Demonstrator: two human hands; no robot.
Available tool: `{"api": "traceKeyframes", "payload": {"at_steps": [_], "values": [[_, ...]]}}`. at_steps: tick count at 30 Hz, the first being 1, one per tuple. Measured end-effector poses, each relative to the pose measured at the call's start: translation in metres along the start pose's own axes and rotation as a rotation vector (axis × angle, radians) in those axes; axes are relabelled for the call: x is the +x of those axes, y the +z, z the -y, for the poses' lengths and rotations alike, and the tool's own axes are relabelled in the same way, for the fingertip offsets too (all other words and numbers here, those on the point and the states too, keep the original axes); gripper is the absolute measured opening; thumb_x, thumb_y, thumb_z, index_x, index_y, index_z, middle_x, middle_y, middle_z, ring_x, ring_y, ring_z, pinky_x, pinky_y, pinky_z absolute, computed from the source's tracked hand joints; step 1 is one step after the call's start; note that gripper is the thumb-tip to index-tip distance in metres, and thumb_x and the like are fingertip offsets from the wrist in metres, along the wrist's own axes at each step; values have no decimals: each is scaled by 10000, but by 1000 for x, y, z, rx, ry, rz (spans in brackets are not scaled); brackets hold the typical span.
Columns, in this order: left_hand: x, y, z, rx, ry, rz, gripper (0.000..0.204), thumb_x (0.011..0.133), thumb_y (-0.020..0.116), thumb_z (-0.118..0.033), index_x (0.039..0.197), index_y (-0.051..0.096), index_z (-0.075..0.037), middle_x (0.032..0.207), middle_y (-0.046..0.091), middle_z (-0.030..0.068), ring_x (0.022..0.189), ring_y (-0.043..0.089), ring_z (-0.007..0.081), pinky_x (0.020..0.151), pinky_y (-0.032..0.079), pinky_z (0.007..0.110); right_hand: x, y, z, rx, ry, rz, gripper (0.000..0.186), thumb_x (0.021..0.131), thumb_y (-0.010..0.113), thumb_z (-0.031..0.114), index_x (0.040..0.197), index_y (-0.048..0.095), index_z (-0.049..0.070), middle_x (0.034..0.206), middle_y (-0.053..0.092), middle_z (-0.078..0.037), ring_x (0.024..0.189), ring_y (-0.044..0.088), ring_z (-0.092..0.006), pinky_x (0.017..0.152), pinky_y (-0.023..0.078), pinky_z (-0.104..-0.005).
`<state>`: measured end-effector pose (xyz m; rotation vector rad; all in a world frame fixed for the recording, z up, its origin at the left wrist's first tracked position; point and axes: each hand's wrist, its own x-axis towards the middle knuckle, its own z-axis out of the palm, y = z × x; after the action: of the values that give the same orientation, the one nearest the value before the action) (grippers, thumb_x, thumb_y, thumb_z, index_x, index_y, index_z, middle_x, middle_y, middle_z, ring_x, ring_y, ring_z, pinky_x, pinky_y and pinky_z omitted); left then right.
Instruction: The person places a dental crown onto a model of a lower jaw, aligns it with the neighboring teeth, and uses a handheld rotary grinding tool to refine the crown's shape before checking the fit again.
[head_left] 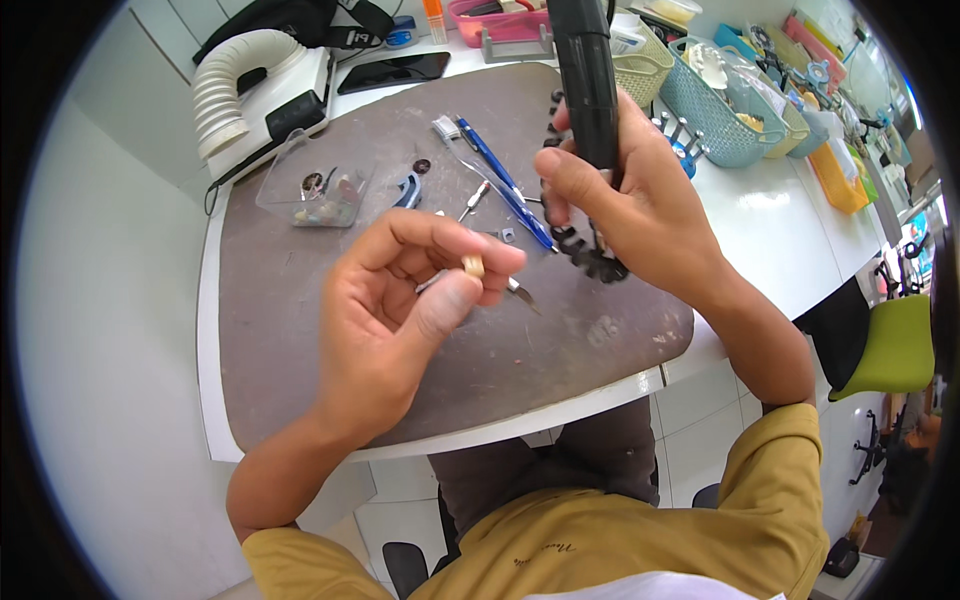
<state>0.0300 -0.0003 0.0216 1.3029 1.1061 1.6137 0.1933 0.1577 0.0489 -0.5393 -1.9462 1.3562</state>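
Note:
Between the thumb and fingertips of my left hand [375,310] sits a small tooth-coloured piece [473,266] that looks like a dental crown. My right hand [655,205] is closed around the lower end of a black cylindrical handpiece [585,85], upright above the mat. A black coiled cord [590,262] hangs beside and below that hand. The two hands are apart. Beyond my left hand lie a blue pen-like tool [490,160], a clear-handled brush [446,128] and a curved blue piece [408,190]. A fine brush tip [524,295] shows past my left fingertips.
A brown mat [480,380] covers the white table. On its left stands a clear box [330,200] of small pieces. Behind are a white machine with a ribbed hose [215,90] and a black phone [395,72]. Baskets [700,95] line the back right; a green chair [890,345] stands right.

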Motion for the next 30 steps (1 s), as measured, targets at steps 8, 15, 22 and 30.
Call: {"api": "traceKeyframes", "payload": {"at_steps": [8, 15, 22, 30], "values": [[5, 9, 13, 865, 350, 274, 230, 821, 708, 96, 994, 625, -30, 1327, 618, 227, 988, 695, 302, 845, 564, 362, 7, -6, -14, -86, -131, 48, 613, 840, 889, 280, 1235, 526, -16, 793, 643, 5, 707, 662, -49, 574, 492, -208], [10, 21, 15, 815, 457, 258, 260, 801, 709, 75, 1015, 600, -23, 1250, 642, 133, 959, 688, 277, 735, 583, 379, 1, 4, -10, -86, -176, 3, 580, 825, 901, 209, 1236, 553, -5, 829, 658, 5, 691, 604, -28, 563, 461, -189], [9, 23, 24, 953, 489, 456, 253, 778, 749, -2, 978, 597, -23, 1140, 615, 130, 971, 660, 294, 789, 560, 414, 0, 9, -19, -174, -279, -82, 469, 830, 858, 304, 1087, 663, -36, 666, 625, -73, 580, 555, -93, 526, 446, -287], [-4, 21, 13, 849, 410, 143, 201, 879, 711, 22, 1049, 616, -30, 1137, 604, 123, 999, 660, 259, 867, 542, 347, -8, 7, -3, 646, -12, 68, 222, 975, 627, 287, 937, 567, 78, 742, 505, 16, 561, 419, -63, 543, 348, -212]]}}
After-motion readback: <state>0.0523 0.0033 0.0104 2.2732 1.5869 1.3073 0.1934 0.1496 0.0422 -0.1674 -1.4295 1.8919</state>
